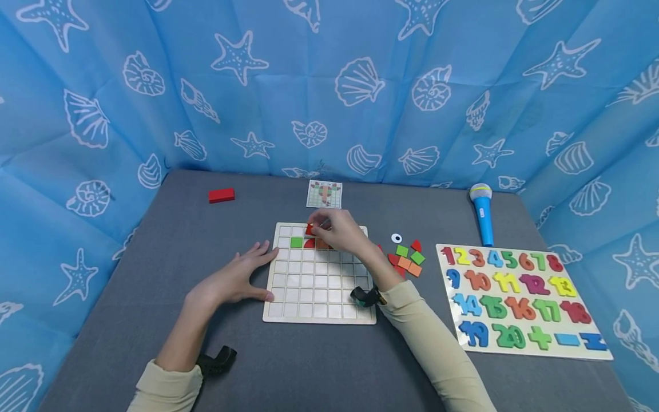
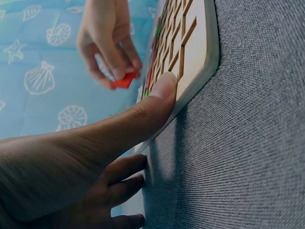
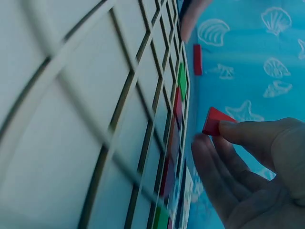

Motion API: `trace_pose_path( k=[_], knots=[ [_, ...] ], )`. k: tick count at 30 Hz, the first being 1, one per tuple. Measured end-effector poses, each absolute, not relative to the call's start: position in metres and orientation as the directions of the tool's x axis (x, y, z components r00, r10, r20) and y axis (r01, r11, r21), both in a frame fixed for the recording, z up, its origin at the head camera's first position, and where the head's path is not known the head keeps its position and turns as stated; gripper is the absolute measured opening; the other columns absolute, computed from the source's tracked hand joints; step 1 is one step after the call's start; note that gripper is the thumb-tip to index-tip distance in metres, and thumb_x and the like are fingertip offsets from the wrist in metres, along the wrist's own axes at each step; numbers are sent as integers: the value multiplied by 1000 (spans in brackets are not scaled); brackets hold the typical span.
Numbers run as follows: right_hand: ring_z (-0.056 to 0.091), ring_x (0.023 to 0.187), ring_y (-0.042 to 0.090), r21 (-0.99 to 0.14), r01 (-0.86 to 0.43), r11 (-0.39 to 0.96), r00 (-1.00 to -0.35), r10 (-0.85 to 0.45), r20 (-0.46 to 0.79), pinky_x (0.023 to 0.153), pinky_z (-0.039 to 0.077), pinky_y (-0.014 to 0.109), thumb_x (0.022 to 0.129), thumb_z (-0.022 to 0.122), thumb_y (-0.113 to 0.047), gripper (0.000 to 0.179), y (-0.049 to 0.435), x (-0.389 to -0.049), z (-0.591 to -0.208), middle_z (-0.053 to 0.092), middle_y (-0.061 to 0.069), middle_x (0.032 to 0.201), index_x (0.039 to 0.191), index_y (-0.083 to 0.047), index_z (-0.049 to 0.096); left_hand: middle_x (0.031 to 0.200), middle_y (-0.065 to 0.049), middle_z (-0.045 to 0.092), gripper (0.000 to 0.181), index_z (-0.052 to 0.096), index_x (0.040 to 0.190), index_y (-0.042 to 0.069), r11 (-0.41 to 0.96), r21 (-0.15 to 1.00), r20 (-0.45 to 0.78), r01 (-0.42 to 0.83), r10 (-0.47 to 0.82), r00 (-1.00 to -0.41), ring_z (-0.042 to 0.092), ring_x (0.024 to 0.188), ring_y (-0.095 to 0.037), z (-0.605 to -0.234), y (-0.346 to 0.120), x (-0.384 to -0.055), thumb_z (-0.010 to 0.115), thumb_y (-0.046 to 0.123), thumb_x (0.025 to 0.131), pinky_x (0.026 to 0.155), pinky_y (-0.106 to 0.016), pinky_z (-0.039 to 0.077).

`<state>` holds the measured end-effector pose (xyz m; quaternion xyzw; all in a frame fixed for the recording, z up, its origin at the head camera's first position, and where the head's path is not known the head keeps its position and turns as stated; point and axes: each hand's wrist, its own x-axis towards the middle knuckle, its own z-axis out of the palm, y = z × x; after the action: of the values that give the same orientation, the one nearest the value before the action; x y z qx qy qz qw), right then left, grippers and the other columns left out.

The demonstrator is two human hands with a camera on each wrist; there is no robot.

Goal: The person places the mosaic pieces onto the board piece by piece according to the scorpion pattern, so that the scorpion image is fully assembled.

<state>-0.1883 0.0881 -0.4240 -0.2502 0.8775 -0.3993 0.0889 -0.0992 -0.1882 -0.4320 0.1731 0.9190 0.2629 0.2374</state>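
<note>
My right hand [image 1: 337, 230] pinches a small red tile [image 3: 217, 120] between thumb and fingers, above the far rows of the white grid board [image 1: 306, 294]. A green square tile [image 1: 296, 242], a red tile with a curved edge [image 1: 309, 244] and an orange tile [image 1: 321, 245] lie in the board's second row; the right hand hides cells beside them. Along the board's left edge is my left hand [image 1: 234, 278], fingers spread. In the left wrist view its thumb [image 2: 164, 86] rests on the wooden rim, while the other fingers reach along the side.
Loose red, green and orange tiles [image 1: 405, 262] lie right of the board, near a white eye disc [image 1: 396, 238]. Behind the board is a picture card [image 1: 324, 194]. A red block [image 1: 221, 195] sits far left; a number puzzle [image 1: 520, 300] and blue toy microphone [image 1: 483, 214] lie right.
</note>
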Motion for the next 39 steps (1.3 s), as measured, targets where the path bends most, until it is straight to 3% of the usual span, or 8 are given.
trace_pose_path(
  k=[5, 19, 27, 39],
  knots=[
    [80, 96, 25, -701, -388, 599, -858, -512, 36, 87, 65, 38, 105, 69, -7, 16, 66, -194, -426, 81, 14, 104, 118, -4, 77, 181, -25, 16, 109, 29, 173, 12, 798, 571, -342, 193, 445, -828, 10, 169, -49, -433, -188, -99, 91, 39, 87, 130, -79, 12],
    [78, 91, 24, -637, -361, 682, -875, -484, -22, 83, 64, 37, 102, 72, -8, 12, 43, -200, -429, 82, 13, 100, 107, -2, 81, 181, -24, 15, 110, 29, 173, 13, 805, 562, -350, 190, 439, -828, 9, 170, -48, -433, -189, -100, 92, 41, 86, 131, -78, 12],
    [79, 98, 25, -622, -340, 705, -881, -470, -51, 89, 66, 38, 101, 75, -9, 15, 41, -199, -431, 83, 15, 105, 111, 0, 81, 181, -24, 16, 110, 30, 173, 12, 800, 565, -337, 201, 447, -829, 10, 169, -49, -433, -188, -99, 92, 40, 87, 130, -79, 13],
    [80, 98, 26, -708, -344, 617, -867, -499, -13, 88, 66, 35, 101, 75, -10, 19, 63, -188, -424, 83, 16, 106, 116, 1, 80, 181, -25, 16, 110, 30, 172, 12, 801, 563, -337, 204, 448, -828, 10, 169, -49, -432, -189, -100, 92, 41, 87, 130, -79, 13]
  ],
)
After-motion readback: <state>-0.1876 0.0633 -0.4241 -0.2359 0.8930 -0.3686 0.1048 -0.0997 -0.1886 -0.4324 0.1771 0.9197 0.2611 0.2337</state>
